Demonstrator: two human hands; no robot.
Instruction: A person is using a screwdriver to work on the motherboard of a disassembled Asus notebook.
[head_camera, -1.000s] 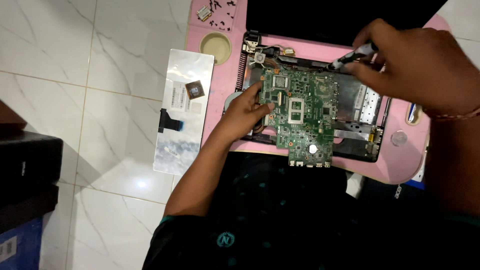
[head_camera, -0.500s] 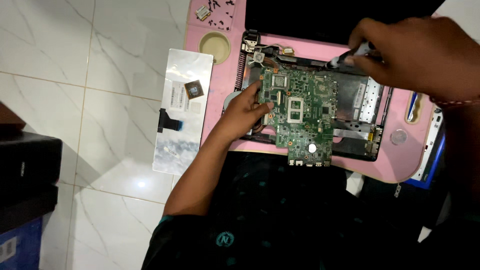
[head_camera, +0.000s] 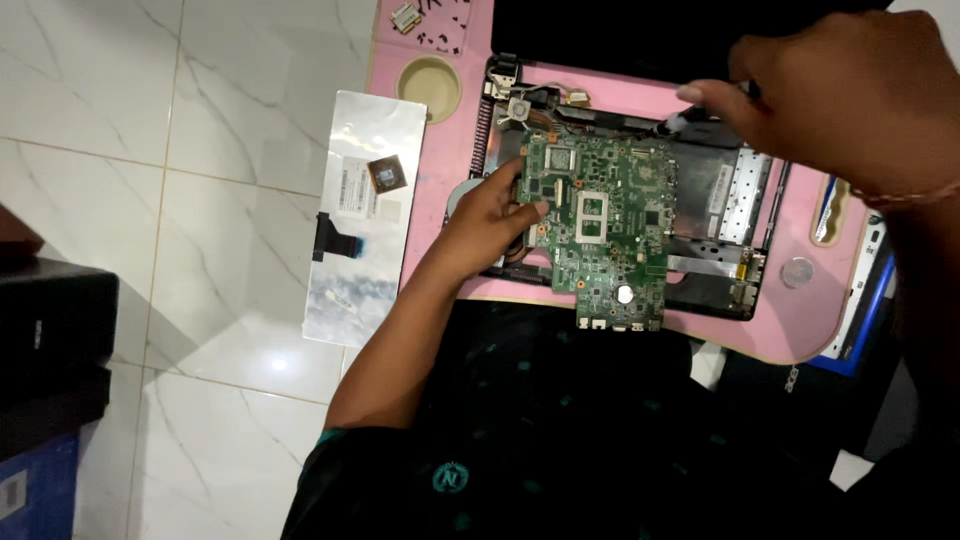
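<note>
Marble floor tiles (head_camera: 200, 120) are filling the left of my view, and a detached laptop keyboard (head_camera: 362, 215) is lying face down on them with a small chip (head_camera: 387, 175) resting on its silver back and its black ribbon cable (head_camera: 330, 240) sticking out. Moving right, my left hand (head_camera: 490, 215) is staying pressed on the left edge of the green motherboard (head_camera: 600, 225), fingers curled onto it and the thumb lying over the board's rim, much as half a second ago. The board is sitting in the open black laptop base (head_camera: 720, 200) on the pink lap table (head_camera: 430, 200), its lower end overhanging the base. Farthest right, my right hand (head_camera: 840, 100) is drifting up toward the board's top right corner, fingertips pinched together on something dark; I cannot tell what. I am judging that the board is being steadied while that corner is being worked loose.
</note>
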